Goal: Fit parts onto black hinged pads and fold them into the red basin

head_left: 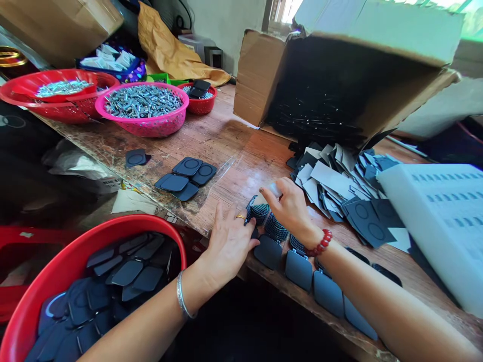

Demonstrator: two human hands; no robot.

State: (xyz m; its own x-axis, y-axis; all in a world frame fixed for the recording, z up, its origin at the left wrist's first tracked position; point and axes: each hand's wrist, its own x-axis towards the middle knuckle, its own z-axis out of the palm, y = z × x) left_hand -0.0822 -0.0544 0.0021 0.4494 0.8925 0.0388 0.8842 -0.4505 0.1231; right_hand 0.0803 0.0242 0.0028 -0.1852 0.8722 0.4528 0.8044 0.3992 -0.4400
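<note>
My left hand [231,242] reaches over the table's front edge, fingers spread, its fingertips beside stacked dark round pieces [258,210]. Just right of it, my right hand [289,203] is closed, thumb and fingers pinched over the stacks; a small pale piece shows at its fingertips, too blurred to name. Below my right wrist, several dark square plates [299,269] lie in a row along the table edge. Four-sided dark pads with ring marks [187,166] form a small group left of my hands.
A red tub [183,246] of dark plates stands at lower left. Pink [158,125] and red baskets [81,108] of metal parts sit at back left. An open carton [251,75], loose cards [332,181] and a white foam block [433,221] occupy the right.
</note>
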